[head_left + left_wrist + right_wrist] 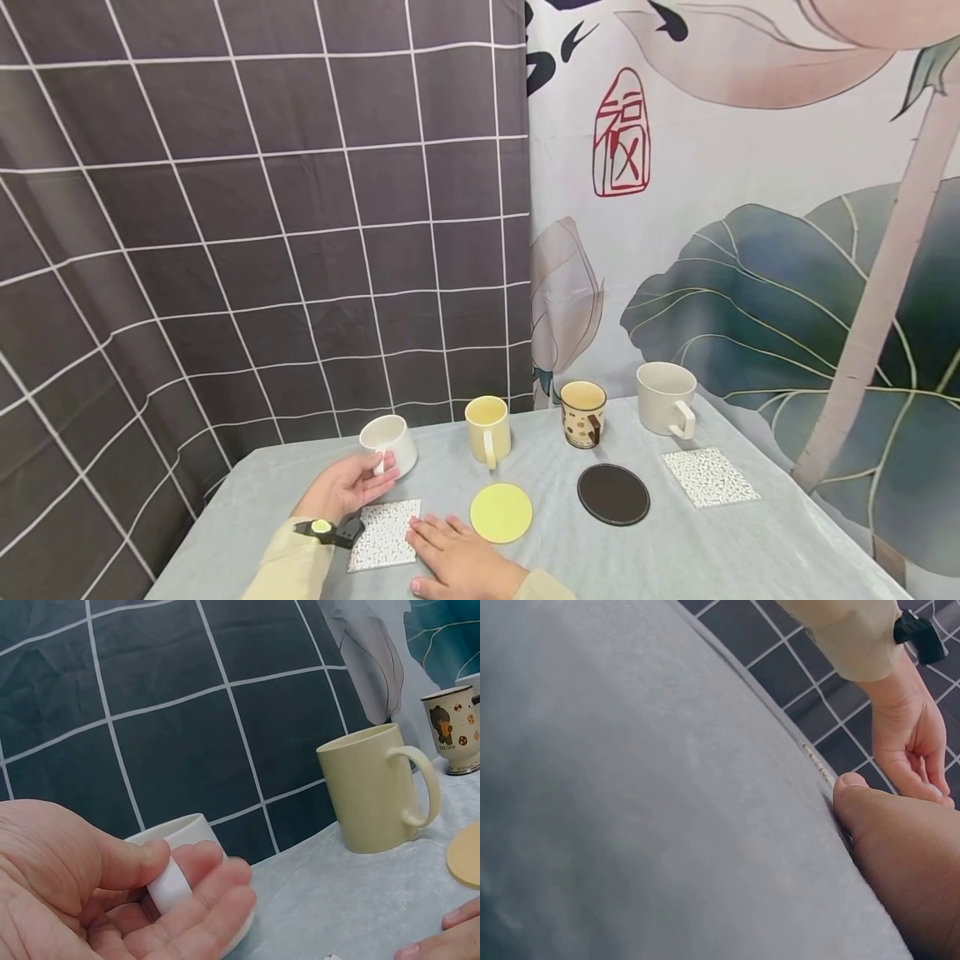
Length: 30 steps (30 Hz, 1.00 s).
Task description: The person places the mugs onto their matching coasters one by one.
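Observation:
My left hand pinches the handle of a white mug between thumb and fingers, at the left of the table. The mug stands upright, partly hidden behind the fingers in the left wrist view. In front of it lies a square white coaster with a dark speckled pattern. My right hand rests palm down with fingers extended, its fingertips at the right edge of that coaster. Its thumb shows low over the grey cloth in the right wrist view.
A yellow mug, a patterned mug with a brown handle and a larger off-white mug stand along the back. Before them lie a round yellow coaster, a round black coaster and another speckled square coaster.

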Available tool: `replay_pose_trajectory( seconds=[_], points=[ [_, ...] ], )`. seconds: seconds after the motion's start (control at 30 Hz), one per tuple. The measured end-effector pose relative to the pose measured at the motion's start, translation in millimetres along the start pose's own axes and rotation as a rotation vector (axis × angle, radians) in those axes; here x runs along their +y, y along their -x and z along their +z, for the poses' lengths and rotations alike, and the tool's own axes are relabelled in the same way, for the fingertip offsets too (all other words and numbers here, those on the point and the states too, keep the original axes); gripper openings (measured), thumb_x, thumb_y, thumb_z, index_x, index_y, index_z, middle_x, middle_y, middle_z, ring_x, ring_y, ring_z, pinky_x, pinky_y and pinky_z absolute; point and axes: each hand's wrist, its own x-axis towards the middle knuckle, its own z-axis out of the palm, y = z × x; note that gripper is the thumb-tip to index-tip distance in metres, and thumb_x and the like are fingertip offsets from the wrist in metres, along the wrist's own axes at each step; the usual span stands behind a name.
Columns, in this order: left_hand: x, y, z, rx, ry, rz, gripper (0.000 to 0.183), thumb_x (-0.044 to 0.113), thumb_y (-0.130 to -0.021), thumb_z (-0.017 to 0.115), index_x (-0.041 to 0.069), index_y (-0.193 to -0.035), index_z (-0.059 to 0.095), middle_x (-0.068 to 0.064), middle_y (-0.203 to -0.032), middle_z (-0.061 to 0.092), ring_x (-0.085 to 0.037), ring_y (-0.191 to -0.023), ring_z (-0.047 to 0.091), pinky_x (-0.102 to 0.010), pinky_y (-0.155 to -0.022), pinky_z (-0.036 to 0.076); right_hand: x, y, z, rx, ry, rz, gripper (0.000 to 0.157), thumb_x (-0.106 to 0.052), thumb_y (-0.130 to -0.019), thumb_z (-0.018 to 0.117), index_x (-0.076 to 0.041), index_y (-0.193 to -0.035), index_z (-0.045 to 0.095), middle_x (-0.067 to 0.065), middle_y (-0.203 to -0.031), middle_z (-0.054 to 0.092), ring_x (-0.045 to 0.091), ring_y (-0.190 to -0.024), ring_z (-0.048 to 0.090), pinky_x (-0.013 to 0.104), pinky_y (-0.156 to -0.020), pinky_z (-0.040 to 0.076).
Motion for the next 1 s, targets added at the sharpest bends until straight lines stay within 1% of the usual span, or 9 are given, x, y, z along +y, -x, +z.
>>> replay_pose_trajectory(
  seconds=[0.13, 0.33, 0.43, 0.67, 0.77, 1.0],
  points=[
    [0.1, 7.3, -3.1, -0.025, 0.003, -0.001, 0.014, 0.005, -0.106, 0.048, 0.0, -0.102, 0.061, -0.005, -0.086, 0.073, -0.017, -0.081, 0.074, -0.039, -0.092, 0.057, -0.2, 0.0, 1.4, 0.005, 0.009, -0.001, 0.068, -0.058, -0.107, 0.026, -0.012, -0.154, 0.044, 0.002, -0.16, 0.04, 0.019, -0.146, 0.039, 0.039, -0.115, 0.038],
    [1.3, 20.3, -5.7, -0.108, -0.024, 0.004, 0.023, 0.008, -0.107, 0.046, 0.005, -0.096, 0.066, -0.003, -0.088, 0.073, -0.015, -0.084, 0.074, -0.034, -0.089, 0.059, -0.7, 0.6, -0.6, 0.004, -0.012, 0.005, 0.068, -0.057, -0.107, 0.026, -0.012, -0.154, 0.044, 0.003, -0.16, 0.04, 0.019, -0.146, 0.039, 0.04, -0.116, 0.037],
    [1.3, 27.3, -5.9, -0.138, -0.04, 0.013, 0.023, 0.008, -0.107, 0.046, 0.007, -0.096, 0.066, -0.003, -0.089, 0.073, -0.014, -0.085, 0.073, -0.032, -0.087, 0.059, -1.1, 0.8, -2.2, 0.006, -0.003, 0.006, 0.068, -0.058, -0.107, 0.026, -0.012, -0.153, 0.045, 0.002, -0.159, 0.041, 0.019, -0.145, 0.039, 0.04, -0.115, 0.038],
    [-1.0, 44.6, -7.5, -0.216, -0.05, 0.011, 0.023, 0.011, -0.107, 0.046, 0.01, -0.1, 0.068, -0.001, -0.094, 0.074, -0.012, -0.088, 0.073, -0.031, -0.092, 0.057, -2.3, 1.6, -3.5, 0.007, 0.005, 0.007, 0.067, -0.057, -0.107, 0.028, -0.012, -0.152, 0.046, 0.002, -0.158, 0.042, 0.019, -0.145, 0.04, 0.04, -0.115, 0.039],
    [-3.9, 52.1, -9.5, -0.235, -0.062, 0.013, 0.022, 0.012, -0.107, 0.046, 0.011, -0.101, 0.068, 0.0, -0.096, 0.074, -0.011, -0.089, 0.073, -0.031, -0.093, 0.057, -2.9, 1.5, -3.8, 0.003, -0.005, 0.009, 0.067, -0.057, -0.107, 0.028, -0.012, -0.153, 0.046, 0.003, -0.159, 0.042, 0.019, -0.145, 0.04, 0.04, -0.115, 0.038],
    [-11.1, 65.9, -14.6, -0.25, -0.051, 0.002, 0.025, 0.012, -0.108, 0.043, 0.011, -0.101, 0.068, 0.001, -0.096, 0.074, -0.01, -0.09, 0.072, -0.027, -0.09, 0.057, -3.0, 1.7, -4.9, -0.007, -0.02, 0.023, 0.068, -0.058, -0.107, 0.027, -0.012, -0.154, 0.044, 0.002, -0.16, 0.04, 0.019, -0.146, 0.038, 0.041, -0.116, 0.037]
  ],
)
